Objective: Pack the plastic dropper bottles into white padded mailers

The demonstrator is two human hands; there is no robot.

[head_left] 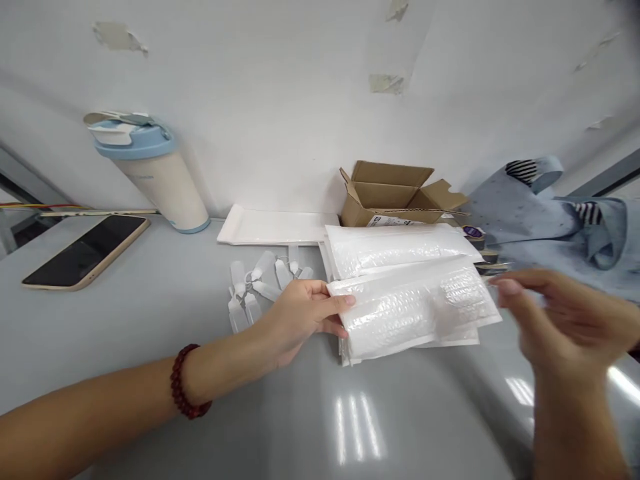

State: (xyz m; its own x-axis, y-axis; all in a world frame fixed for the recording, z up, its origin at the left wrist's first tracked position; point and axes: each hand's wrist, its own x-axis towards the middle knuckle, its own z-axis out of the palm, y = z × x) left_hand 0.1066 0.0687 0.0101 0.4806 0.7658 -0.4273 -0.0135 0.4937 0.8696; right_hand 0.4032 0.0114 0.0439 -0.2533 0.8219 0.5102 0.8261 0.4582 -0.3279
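My left hand [313, 310] is closed on the left end of a white bubble mailer [395, 313], thumb on top and fingers beneath. The mailer lies tilted over a stack of similar bubble mailers [395, 250]. At the mailer's right edge, my right hand [565, 320] has thumb and forefinger pinched together, slightly blurred. Whether the fingertips grip the edge or something thin beside it, I cannot tell. Left of the stack, several translucent white plastic tags [265, 287] with rings lie on the grey table [200, 427].
An open cardboard box [385, 193] stands behind the mailers, against the wall. A flat white package [280, 227] lies left of it. Farther left are a cream tumbler [165, 180] with a blue lid and a phone [85, 253]. Light-blue patterned cloth [525, 220] is bunched at the right.
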